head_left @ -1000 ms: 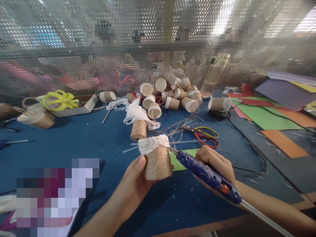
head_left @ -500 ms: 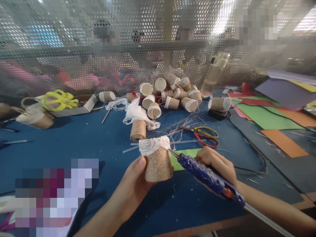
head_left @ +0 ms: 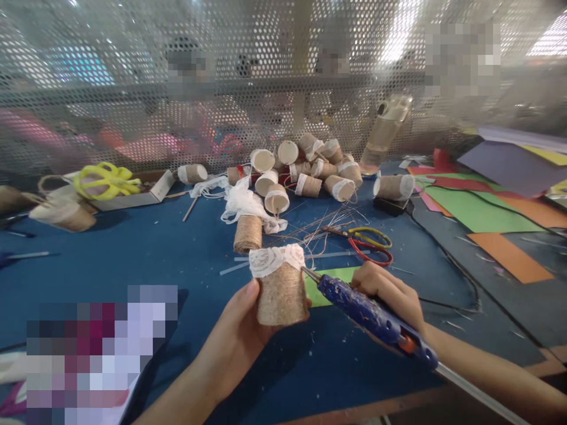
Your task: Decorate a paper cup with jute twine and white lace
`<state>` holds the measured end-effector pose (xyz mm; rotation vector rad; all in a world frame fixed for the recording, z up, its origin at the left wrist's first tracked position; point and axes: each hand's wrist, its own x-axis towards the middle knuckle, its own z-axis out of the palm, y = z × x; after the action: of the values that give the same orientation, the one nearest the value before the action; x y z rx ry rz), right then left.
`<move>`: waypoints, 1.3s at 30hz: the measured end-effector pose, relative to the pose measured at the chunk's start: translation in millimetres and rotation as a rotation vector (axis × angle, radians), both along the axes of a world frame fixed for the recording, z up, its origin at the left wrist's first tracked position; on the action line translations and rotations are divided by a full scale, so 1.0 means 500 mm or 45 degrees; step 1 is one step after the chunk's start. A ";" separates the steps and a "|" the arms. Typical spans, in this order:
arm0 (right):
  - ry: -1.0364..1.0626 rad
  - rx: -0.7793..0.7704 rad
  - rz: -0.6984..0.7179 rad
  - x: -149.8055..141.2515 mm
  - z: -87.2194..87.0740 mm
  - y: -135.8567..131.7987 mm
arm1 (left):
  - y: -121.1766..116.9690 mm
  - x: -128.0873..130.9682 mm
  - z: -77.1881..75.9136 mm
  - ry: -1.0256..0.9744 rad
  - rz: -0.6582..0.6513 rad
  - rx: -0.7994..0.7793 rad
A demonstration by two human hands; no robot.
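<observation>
My left hand is closed around a twine-wrapped cup, thumb on its left side and fingertips just showing at its right. White lace trim rings the cup's upper end. In my right hand is a blue hot glue gun, with a long clear glue stick coming out of its back end. Its metal nozzle is at the right side of the cup, by the lower edge of the lace; whether it touches I cannot tell. A spool of twine stands just behind the cup.
Several twine-covered cups lie heaped at the back, beside bunched white lace. Scissors rest right of centre. A bottle leans on the perforated metal screen. Coloured paper and a black cord occupy the right.
The cup has turned slightly in my left hand, and the lace pattern facing me has shifted. The glue gun has stayed almost where it was, nozzle by the lace.
</observation>
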<state>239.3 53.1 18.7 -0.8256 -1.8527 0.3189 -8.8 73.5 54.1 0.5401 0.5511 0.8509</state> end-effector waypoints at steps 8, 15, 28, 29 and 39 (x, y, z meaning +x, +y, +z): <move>-0.078 -0.032 0.028 0.007 -0.003 0.004 | -0.005 -0.008 -0.012 -0.004 0.021 0.041; -0.030 -0.029 0.081 0.005 -0.001 -0.002 | -0.010 0.000 -0.006 0.117 0.073 0.033; -0.122 -0.092 0.081 0.010 0.001 0.001 | -0.009 -0.004 -0.012 0.080 0.081 0.064; -0.117 -0.101 0.067 0.010 0.000 0.002 | -0.009 -0.004 -0.012 0.080 0.092 0.065; -0.056 0.001 0.023 0.005 0.001 0.005 | 0.000 0.000 -0.003 -0.056 0.050 0.105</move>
<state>241.6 55.5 19.1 -0.8214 -1.9019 0.3137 -8.9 73.5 52.6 0.5858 0.4890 0.9239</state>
